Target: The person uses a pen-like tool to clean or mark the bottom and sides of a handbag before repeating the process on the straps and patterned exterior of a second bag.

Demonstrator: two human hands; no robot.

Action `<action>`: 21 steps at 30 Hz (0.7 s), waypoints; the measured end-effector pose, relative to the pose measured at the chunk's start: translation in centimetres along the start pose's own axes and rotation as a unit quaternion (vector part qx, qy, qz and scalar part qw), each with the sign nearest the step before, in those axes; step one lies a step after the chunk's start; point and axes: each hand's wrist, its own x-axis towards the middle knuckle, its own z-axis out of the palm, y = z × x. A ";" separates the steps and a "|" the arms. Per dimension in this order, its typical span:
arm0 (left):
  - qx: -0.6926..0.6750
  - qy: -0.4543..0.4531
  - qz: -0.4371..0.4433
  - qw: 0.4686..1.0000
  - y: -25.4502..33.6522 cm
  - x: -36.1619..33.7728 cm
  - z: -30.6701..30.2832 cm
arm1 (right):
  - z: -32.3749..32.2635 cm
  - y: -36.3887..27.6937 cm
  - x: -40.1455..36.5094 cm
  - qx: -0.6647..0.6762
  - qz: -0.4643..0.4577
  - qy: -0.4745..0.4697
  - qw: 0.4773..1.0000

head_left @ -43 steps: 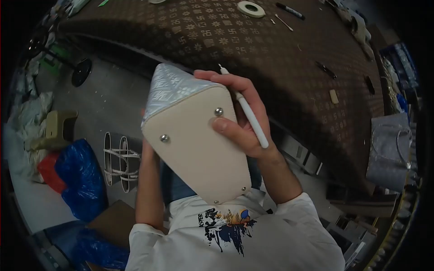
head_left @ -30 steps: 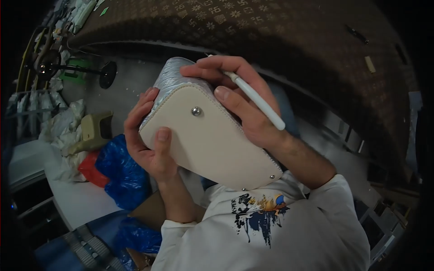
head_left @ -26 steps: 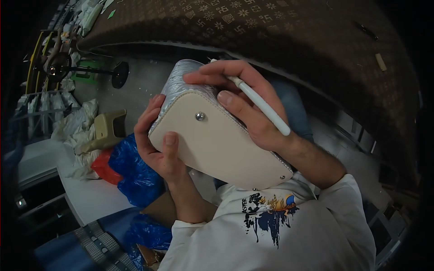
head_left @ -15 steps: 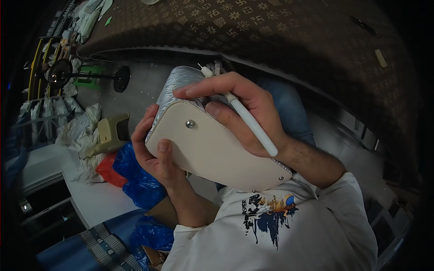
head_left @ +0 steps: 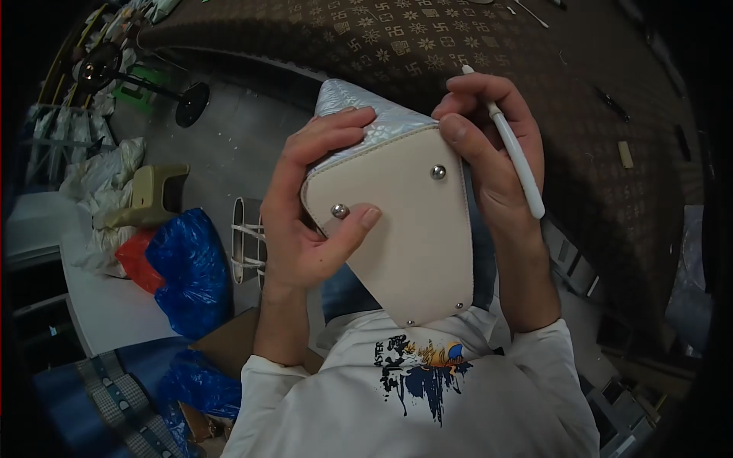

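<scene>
A handbag (head_left: 405, 229) rests against my lap, its cream bottom panel facing me, with round metal feet and stitching along the edge. Its side (head_left: 347, 99) is shiny, crinkled silver. My left hand (head_left: 305, 206) is closed around the left edge, thumb pressed on the panel near one metal foot (head_left: 339, 211), fingers over the silver side. At the upper right corner my right hand (head_left: 492, 133) touches the bag's edge with thumb and fingertips. That hand also holds a slim white pen-like tool (head_left: 518, 160), pointing up and away from the bag.
A table with a brown patterned cloth (head_left: 427, 38) stands ahead, with a small pale block (head_left: 625, 155) on it. On the left are a blue plastic bag (head_left: 191, 267), a red bag (head_left: 140, 259), a beige stool (head_left: 153, 198), a floor fan (head_left: 103, 67) and a strapped item (head_left: 240, 252).
The bag has turned, showing a second large metal foot. My left hand has shifted further over the panel. My right hand has moved right with the pen-like tool, its tip now off the bag.
</scene>
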 end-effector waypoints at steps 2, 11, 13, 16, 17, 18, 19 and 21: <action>0.009 -0.012 0.015 1.000 0.0 0.1 0.3 | 0.1 -0.8 0.2 -0.017 0.004 -0.004 1.000; 0.071 -0.044 0.064 0.994 0.7 0.3 0.8 | 1.8 -2.2 -0.2 -0.122 -0.016 -0.053 0.991; -0.169 0.063 0.000 0.984 0.5 0.0 0.7 | 1.7 -3.2 -0.6 -0.119 0.038 -0.074 0.989; -0.093 0.160 -0.086 0.979 -4.2 1.4 -4.1 | 1.4 -3.2 -1.1 -0.133 -0.030 -0.121 0.983; -0.042 0.195 -0.182 0.963 -5.7 1.8 -5.1 | 1.5 -3.5 -1.1 -0.125 -0.031 -0.130 0.983; -0.040 0.206 -0.178 0.961 -7.3 2.2 -5.5 | 1.7 -3.5 -0.9 -0.123 -0.032 -0.142 0.982; -0.089 0.162 -0.261 0.947 -8.9 2.5 -5.7 | 2.0 -3.4 -0.8 -0.119 -0.034 -0.149 0.981; -0.141 0.111 -0.347 0.921 -8.3 2.8 -5.0 | 2.3 -3.3 -1.0 -0.117 -0.031 -0.150 0.981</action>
